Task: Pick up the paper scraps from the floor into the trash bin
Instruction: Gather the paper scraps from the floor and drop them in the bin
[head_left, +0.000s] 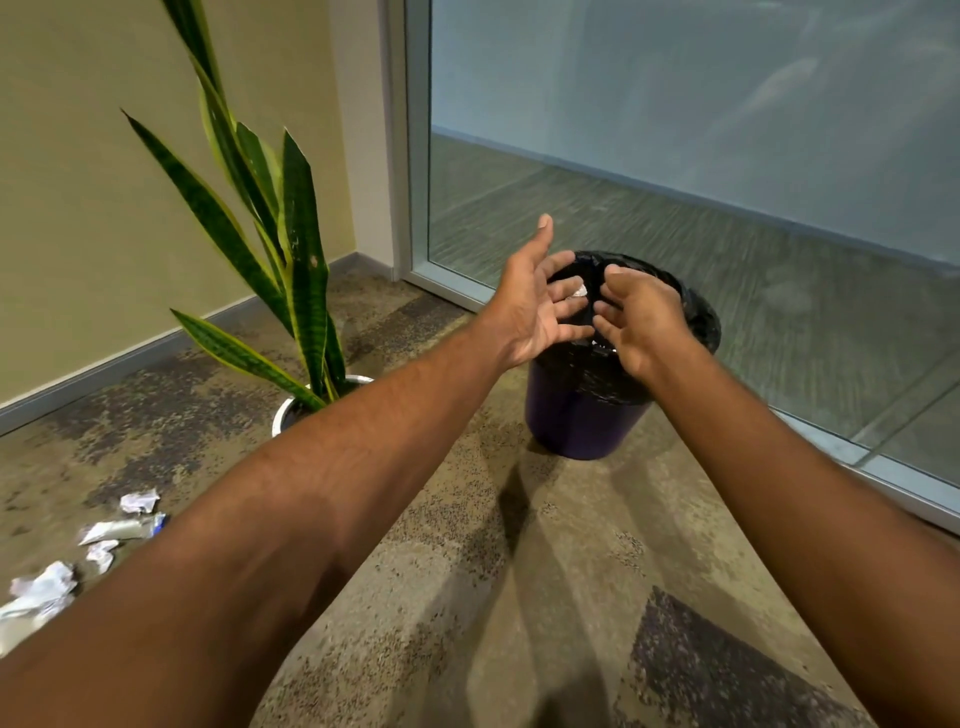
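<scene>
No readable text, labels or numbers anywhere; print on paper scraps (44, 592) too blurred.

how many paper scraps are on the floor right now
4, all on the carpet at left: farthest scrap, long scrap nearer, small scrap, big crumpled scrap at the frame edge. The left forearm may hide more.

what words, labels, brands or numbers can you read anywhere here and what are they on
No text in this view can be read.
Paper scraps on the floor: one has a blue patch at its end, but any print is too blurred to read.
Small white scrap over the bin: too small to tell.
Trash bin and its black liner: no label shows.
White plant pot: no marking shows.
</scene>
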